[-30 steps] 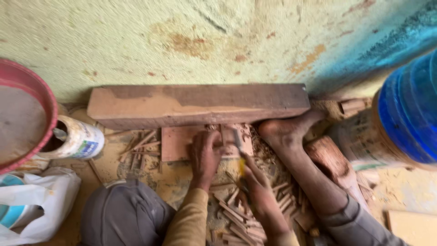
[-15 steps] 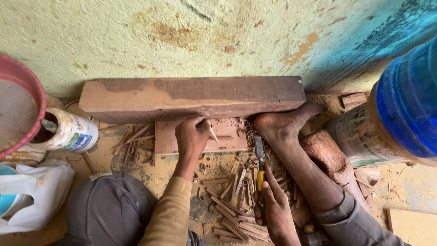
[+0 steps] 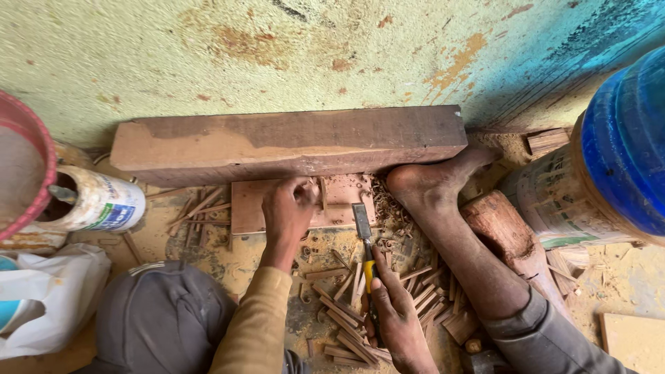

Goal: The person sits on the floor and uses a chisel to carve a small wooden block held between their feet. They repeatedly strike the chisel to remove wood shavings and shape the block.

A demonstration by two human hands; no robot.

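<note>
Flat reddish wood panel (image 3: 332, 201), carved and rough-faced, lies on the ground against a thick squared timber beam (image 3: 291, 142). Left hand (image 3: 287, 211), fingers curled, presses on the panel. Right hand (image 3: 396, 312), just below the panel, grips a yellow-handled chisel (image 3: 365, 242); a slip could gouge the near fingers or bare foot (image 3: 429, 187). Splintery offcuts (image 3: 346, 312) below.

Chisel (image 3: 363, 225) handle mostly hidden inside right hand (image 3: 398, 315). Left hand (image 3: 287, 211) covered part of flat wooden piece (image 3: 249, 206). Blue drum (image 3: 623, 138) cut off at right frame edge; red basin (image 3: 28, 166) cut off at left. Wood chips (image 3: 346, 325) too small to distinguish.
</note>
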